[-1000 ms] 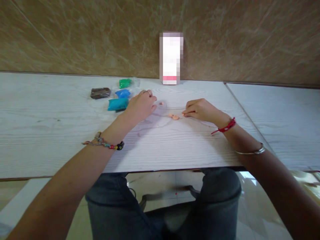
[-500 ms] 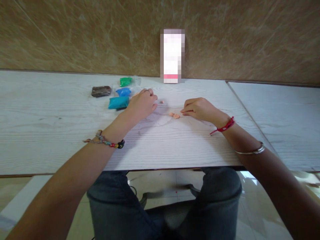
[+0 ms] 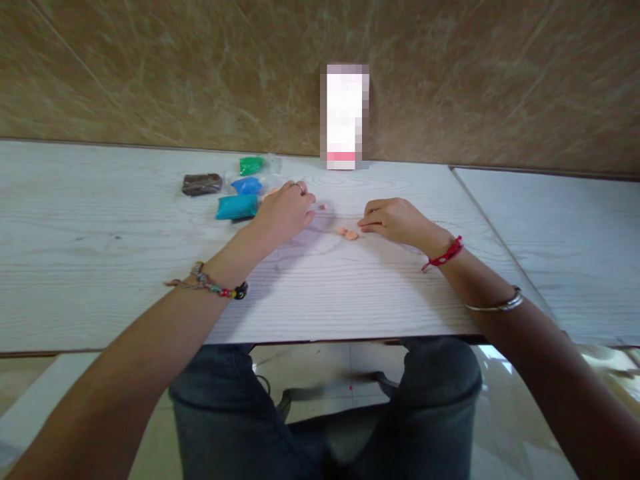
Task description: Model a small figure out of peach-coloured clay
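Observation:
My left hand [image 3: 287,208] rests low over the table with its fingers curled down. Anything under its palm is hidden from me. Some peach modelling clay [image 3: 271,193] shows just behind that hand, beside the packets. A small peach crumb of clay [image 3: 324,207] lies off its fingertips. Across from it, my right hand [image 3: 393,219] has thumb and fingers pressed together in a pinch; what is between them, if anything, is too small to make out. Close by its fingertips, flattened peach clay pieces [image 3: 352,235] lie on the table.
Left of my left hand sit a teal clay packet [image 3: 237,207], a blue clay packet [image 3: 247,186], a green clay packet [image 3: 251,165] and a brown clay packet [image 3: 202,184]. A blurred-out upright phone-like object [image 3: 343,117] leans on the marbled wall [image 3: 150,73]. The white table [image 3: 320,293] has a seam at right.
My right hand has shifted slightly left, nearer the flattened clay pieces. My left hand stays almost in place. The view has tipped a little.

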